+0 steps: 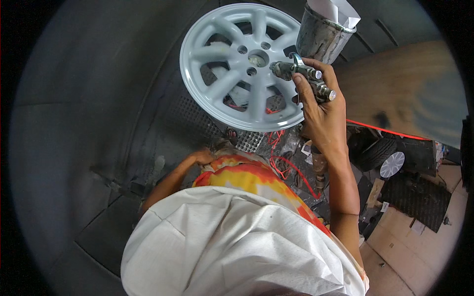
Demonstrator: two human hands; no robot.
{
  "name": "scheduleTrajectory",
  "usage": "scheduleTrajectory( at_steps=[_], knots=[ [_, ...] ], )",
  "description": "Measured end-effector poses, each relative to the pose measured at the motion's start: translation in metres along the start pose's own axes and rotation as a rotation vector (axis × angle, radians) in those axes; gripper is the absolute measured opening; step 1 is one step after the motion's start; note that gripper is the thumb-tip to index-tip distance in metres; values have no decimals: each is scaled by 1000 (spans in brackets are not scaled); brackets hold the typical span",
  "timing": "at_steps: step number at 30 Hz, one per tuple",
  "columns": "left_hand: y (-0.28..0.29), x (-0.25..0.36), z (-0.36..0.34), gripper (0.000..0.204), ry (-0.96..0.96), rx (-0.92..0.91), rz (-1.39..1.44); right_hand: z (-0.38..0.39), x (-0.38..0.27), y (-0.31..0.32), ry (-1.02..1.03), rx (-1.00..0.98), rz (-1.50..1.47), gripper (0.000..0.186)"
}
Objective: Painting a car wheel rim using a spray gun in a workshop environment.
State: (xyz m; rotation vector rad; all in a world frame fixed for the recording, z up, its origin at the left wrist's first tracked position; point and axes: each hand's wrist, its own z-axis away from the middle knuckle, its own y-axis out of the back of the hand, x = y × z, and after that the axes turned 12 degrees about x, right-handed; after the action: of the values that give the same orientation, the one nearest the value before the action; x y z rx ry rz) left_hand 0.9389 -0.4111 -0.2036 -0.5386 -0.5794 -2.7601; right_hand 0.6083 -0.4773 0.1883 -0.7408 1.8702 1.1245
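Note:
My right hand point(321, 106) is wrapped round a metal spray gun point(303, 74), its nozzle pointing left over the wheel. A paint-stained cup point(323, 37) with white paper in its mouth sits just beyond the gun; how the two join is hidden. Beneath the nozzle lies a pale grey-white wheel rim point(224, 89) with several thick spokes, a glossy coat and a few holes round its hub. Down by my waist, my left hand point(201, 157) rests against my orange and yellow clothing point(247, 172), and its fingers are mostly hidden.
A red hose point(296, 172) trails over the cluttered floor below the wheel. To the right stand a brown panel point(390, 93) with a red edge, a tyre point(376, 155), a silver wheel cover point(392, 165) and a dark mat point(417, 202). A dark wall point(89, 98) curves along the left.

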Motion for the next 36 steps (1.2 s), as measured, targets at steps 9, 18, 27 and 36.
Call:
scheduleTrajectory(
  at_steps=[9, 18, 27, 36],
  knots=[
    [157, -10, -2, 43, -83, 560, 1004, -6, -8, 1, 101, 41, 51, 32],
    [235, 44, -25, 42, -112, 782, 1248, -10, -33, 43, 71, 19, -119, 29],
    [131, 73, 3, 30, -284, 1000, 1231, -24, -61, 122, 7, 29, -5, 28],
    [-21, 227, 28, 43, -157, 657, 1746, -40, -83, 171, 193, -76, -79, 39]
  ],
)
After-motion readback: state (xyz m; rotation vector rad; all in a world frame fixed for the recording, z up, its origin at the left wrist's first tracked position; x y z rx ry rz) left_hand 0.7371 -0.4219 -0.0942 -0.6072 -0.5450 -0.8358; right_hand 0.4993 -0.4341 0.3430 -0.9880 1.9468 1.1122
